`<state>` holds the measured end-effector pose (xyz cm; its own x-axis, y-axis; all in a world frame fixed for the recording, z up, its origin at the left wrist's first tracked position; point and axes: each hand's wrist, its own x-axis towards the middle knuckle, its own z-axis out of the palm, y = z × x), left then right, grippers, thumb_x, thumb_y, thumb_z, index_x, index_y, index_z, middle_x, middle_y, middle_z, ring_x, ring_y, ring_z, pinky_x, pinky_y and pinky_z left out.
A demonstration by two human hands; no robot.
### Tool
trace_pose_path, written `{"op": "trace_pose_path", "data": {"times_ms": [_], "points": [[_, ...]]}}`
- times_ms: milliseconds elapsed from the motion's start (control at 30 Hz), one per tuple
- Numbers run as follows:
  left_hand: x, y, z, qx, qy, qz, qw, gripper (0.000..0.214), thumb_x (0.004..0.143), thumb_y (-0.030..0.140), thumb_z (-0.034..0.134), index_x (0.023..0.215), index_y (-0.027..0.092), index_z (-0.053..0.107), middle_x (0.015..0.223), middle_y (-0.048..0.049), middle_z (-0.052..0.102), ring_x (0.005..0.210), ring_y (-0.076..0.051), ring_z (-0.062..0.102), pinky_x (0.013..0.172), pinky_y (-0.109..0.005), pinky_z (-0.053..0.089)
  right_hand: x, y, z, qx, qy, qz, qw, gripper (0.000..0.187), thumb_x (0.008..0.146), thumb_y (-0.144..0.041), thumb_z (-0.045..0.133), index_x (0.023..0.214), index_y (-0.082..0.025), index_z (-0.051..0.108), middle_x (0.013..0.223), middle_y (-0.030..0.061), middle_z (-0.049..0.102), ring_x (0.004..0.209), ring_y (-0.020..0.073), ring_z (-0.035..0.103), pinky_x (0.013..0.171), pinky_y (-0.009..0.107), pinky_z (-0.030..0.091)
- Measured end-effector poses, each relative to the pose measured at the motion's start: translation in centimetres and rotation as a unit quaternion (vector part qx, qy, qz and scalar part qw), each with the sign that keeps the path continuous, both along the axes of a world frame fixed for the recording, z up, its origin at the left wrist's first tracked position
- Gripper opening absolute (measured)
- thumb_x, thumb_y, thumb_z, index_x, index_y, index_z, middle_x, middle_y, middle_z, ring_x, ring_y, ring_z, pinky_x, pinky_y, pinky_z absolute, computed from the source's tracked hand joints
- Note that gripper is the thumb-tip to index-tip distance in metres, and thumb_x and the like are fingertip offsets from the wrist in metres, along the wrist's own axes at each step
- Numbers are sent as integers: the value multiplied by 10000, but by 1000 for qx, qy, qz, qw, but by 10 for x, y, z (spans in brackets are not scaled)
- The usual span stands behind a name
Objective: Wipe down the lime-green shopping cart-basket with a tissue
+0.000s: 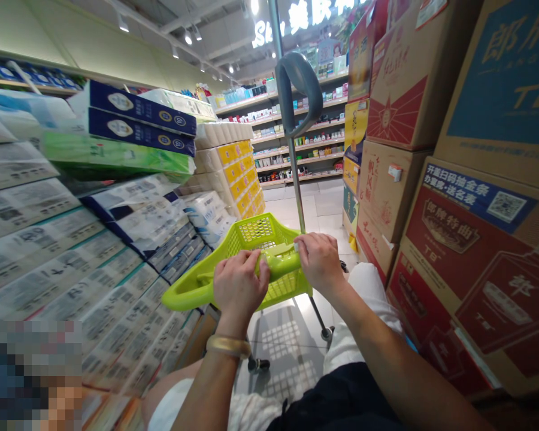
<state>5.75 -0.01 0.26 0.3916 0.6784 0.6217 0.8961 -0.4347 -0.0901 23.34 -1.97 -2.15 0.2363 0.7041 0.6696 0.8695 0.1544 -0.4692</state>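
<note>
Both of my hands rest on the handle of a lime-green plastic shopping cart point(184, 298). My left hand point(239, 281), with a gold bangle on its wrist, wraps round the left half of the bar. To the right, my right hand point(321, 263) is closed on the bar near its right end. Between them the cart handle point(281, 265) shows bare green plastic. In front of my hands is the cart's perforated basket point(256, 227); its floor is mostly hidden. A metal pole point(297, 179) with a grey loop grip point(317, 96) rises at the cart's right side.
Stacked tissue packs point(72, 281) crowd the left side. On the right stand tall piles of red and brown cartons point(467, 251). A tiled aisle point(317, 206) runs ahead to shelves of small goods point(269, 129). Cart wheels point(259, 363) show below.
</note>
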Motion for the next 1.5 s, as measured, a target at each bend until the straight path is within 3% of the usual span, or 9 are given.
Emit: {"op": "trace_pose_path", "data": {"times_ms": [100,300,400,567,833,1067,1167,1333,1500], "points": [[3,0,0,-1,3,2,1000,363,935,362,394,1092,221,689,980,-62,720,892,-230,641,829,-397,387,-9,-1,1,-7,-4,-9,1000,196,948,-192,480,928,-208,674,913,43,697,912,207,574,873,345,315],[0,1,0,0,9,-2,1000,362,938,349,392,1118,218,678,993,-54,721,908,-232,647,813,-390,383,-44,-8,-2,7,-50,56,997,206,954,-217,472,978,-224,677,962,50,685,943,213,558,867,339,324],[-3,1,0,1,8,-2,1000,359,936,355,399,1113,220,681,1002,-53,724,899,-230,649,809,-387,384,-29,-6,-2,19,-36,56,998,206,955,-220,476,974,-235,681,955,35,695,949,205,566,902,342,312],[-2,1,1,-3,4,-1,1000,357,934,360,402,1096,223,689,991,-56,723,883,-233,648,813,-395,393,2,1,0,6,-1,1,1000,205,929,-162,483,947,-198,684,932,51,695,930,205,571,904,334,338],[-1,1,0,7,5,-5,1000,355,929,349,408,1104,215,687,989,-67,724,896,-233,650,806,-388,398,-44,-7,-5,36,-31,51,998,200,946,-206,476,974,-228,673,971,46,682,950,203,559,957,352,318],[-5,1,1,11,7,-5,1000,348,938,349,397,1078,225,691,980,-51,725,886,-232,653,820,-399,401,-6,-2,-3,32,34,24,999,198,936,-180,490,969,-234,678,955,22,705,966,193,586,979,378,255],[-3,2,1,6,9,-6,1000,353,933,348,401,1085,217,690,967,-57,724,879,-240,654,809,-405,409,-13,-3,-4,23,45,26,998,196,937,-178,487,976,-232,672,977,36,704,986,200,578,992,395,259],[-4,2,1,13,11,-9,1000,351,929,342,404,1082,217,694,971,-63,726,889,-229,657,803,-391,414,-40,-8,-5,15,45,39,998,198,957,-210,469,1003,-272,652,1038,27,693,1110,228,537,1117,578,78],[-4,2,1,8,13,-5,1000,358,935,351,394,1089,218,689,984,-56,725,888,-238,657,810,-402,411,-26,-7,-4,22,70,27,997,200,960,-214,466,1001,-273,653,1028,30,696,1105,233,540,1130,601,67]]}}
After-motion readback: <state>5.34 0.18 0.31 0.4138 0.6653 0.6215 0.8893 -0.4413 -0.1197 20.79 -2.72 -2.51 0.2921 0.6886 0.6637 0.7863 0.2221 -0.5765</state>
